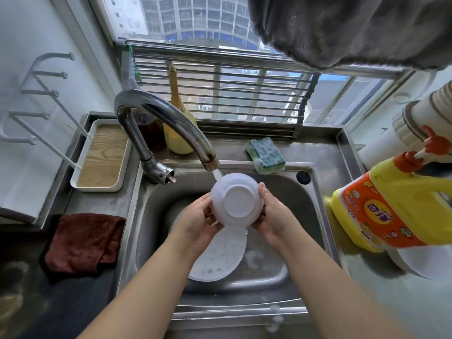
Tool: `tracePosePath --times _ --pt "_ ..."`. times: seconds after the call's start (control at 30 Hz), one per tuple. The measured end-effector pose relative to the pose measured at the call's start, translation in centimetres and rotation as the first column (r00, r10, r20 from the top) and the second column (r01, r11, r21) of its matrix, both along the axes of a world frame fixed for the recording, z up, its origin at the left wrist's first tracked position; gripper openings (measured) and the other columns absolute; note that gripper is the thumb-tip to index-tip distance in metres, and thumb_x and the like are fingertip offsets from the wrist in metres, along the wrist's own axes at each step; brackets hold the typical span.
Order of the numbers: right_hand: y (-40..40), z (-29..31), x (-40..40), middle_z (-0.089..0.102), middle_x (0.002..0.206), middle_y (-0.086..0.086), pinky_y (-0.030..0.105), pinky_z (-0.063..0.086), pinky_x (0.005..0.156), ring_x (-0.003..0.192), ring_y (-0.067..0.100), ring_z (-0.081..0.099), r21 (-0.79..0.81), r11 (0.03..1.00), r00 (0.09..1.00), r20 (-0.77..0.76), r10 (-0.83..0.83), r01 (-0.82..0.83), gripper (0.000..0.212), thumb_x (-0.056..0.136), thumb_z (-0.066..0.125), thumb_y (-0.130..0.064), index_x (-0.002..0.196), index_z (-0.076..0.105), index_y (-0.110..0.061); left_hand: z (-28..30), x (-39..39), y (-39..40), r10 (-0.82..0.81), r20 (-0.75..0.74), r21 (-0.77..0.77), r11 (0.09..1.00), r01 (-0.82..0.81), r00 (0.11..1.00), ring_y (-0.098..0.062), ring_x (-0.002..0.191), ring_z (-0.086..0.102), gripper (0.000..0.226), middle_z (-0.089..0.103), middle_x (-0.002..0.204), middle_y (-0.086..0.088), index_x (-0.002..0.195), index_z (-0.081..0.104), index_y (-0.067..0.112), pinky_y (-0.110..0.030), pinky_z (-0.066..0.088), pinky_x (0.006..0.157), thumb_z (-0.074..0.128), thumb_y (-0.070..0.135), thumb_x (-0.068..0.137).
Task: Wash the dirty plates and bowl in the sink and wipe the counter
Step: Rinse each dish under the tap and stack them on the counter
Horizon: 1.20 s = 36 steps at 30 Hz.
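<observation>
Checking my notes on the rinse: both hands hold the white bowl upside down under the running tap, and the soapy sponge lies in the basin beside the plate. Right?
Not quite. The sponge lies on the sink's back ledge, not in the basin. The head view shows the rest: left hand and right hand hold the bowl upside down under the tap, plate below.
</observation>
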State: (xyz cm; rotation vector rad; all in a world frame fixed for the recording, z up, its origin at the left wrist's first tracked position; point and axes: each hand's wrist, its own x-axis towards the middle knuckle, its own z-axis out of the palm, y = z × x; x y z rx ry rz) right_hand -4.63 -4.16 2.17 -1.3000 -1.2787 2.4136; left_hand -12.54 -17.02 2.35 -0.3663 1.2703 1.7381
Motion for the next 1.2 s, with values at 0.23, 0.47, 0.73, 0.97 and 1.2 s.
tracePosePath --times 0.23,0.47,0.73,0.97,1.2 --pt "-3.2 -0.2 1.0 0.062 0.086 0.007 0.036 0.053 0.071 0.078 0.021 0.06 0.561 0.771 0.939 0.032 0.343 -0.301 0.04 0.079 0.07 -0.049 0.091 0.054 -0.014 -0.1 -0.9 -3.1 -0.214 0.202 -0.029 0.974 0.224 0.956 -0.039 0.089 0.062 0.055 0.057 0.115 -0.024 0.121 0.058 0.02 -0.049 0.057 0.079 0.039 0.062 0.093" --pt "-2.6 -3.4 2.3 0.064 0.074 -0.004 0.034 0.036 0.101 0.079 0.02 0.061 0.83 -0.542 0.726 0.452 0.519 -0.13 0.019 0.068 0.08 -0.016 0.078 0.065 -0.017 -0.1 -1.9 -4.0 -0.375 0.067 -0.183 0.906 0.381 0.924 -0.037 0.086 0.069 0.051 0.065 0.103 -0.024 0.119 0.054 0.006 -0.042 0.06 0.067 0.029 -0.017 0.081" --pt "-4.7 -4.0 2.0 0.058 0.049 -0.01 0.029 0.056 0.081 0.054 0.008 0.061 0.801 -0.474 0.728 0.564 0.391 -0.366 0.034 0.037 0.092 -0.026 0.053 0.062 -0.024 -2.4 0.5 -1.9 -0.229 -0.051 -0.33 0.923 0.2 0.972 -0.035 0.088 0.064 0.055 0.061 0.109 -0.022 0.12 0.051 0.011 -0.039 0.058 0.062 0.035 -0.013 0.073" --pt "-3.5 -4.2 3.2 0.058 0.054 0.008 0.035 0.052 0.071 0.059 0.027 0.053 0.827 -0.241 0.646 0.551 0.528 -0.509 0.026 0.066 0.078 -0.017 0.055 0.055 -0.012 -2.9 0.8 -1.7 -0.243 0.033 -0.362 0.901 0.238 0.969 -0.032 0.078 0.059 0.041 0.056 0.088 -0.015 0.117 0.05 0.01 -0.047 0.055 0.082 0.036 -0.002 0.08" --pt "-1.9 -2.2 5.5 0.051 0.068 -0.002 0.023 0.039 0.057 0.063 0.01 0.046 0.552 0.783 0.958 0.145 0.246 -0.285 0.028 0.091 0.062 -0.033 0.076 0.053 -0.01 -3.0 2.7 -1.4 -0.449 0.059 -0.382 0.815 0.435 0.892 -0.024 0.124 0.047 0.062 0.051 0.132 0.004 0.121 0.055 0.028 -0.044 0.027 0.107 0.041 0.074 0.082"
